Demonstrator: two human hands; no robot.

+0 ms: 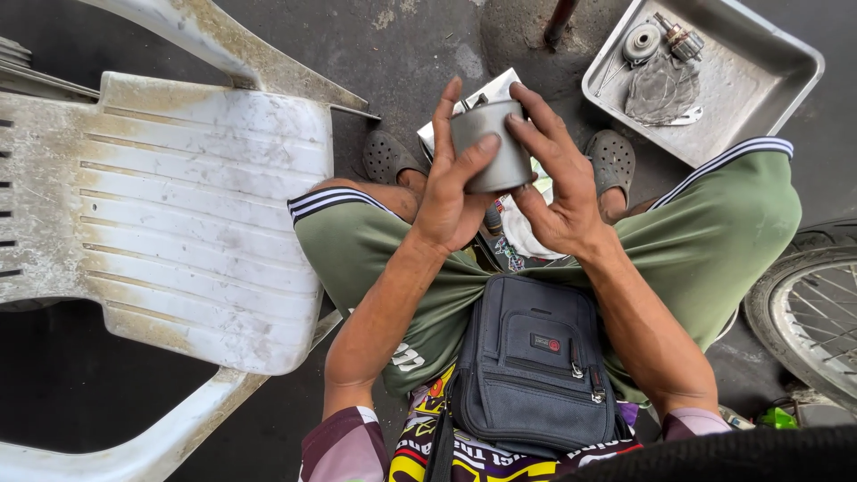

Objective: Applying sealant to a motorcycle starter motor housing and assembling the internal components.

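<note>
Your left hand (pixel 451 192) and your right hand (pixel 558 183) both close on a grey metal cylinder (pixel 491 143), which sits between them above your knees. The left grip wraps the cylinder from its left side, thumb laid across the front wall and fingers reaching up past the top rim. The right grip presses on the opposite side, fingers spread over the upper edge and right wall, palm open towards you. The cylinder stands roughly upright, its open top tilted slightly away from you.

Just behind the cylinder, a flat white box-like piece (pixel 486 94) shows past your fingertips. Below your hands, a crumpled white cloth (pixel 522 234) lies between your legs, touching the lower edge of the right palm.

You sit in green shorts (pixel 714 232) with striped hems, your feet in dark grey clogs (pixel 612 159) on the dark floor. A dark blue zipped pouch (pixel 536 366) rests on your lap, with a small rectangular red-and-grey label on its front pocket.

Up at the right, a shallow metal tray (pixel 759 89) lies on the floor and holds small metal parts and a grey rag. A dirty white plastic chair (pixel 170 214) stands beside you on the left, and a spoked wheel (pixel 808 312) shows at the right edge.
</note>
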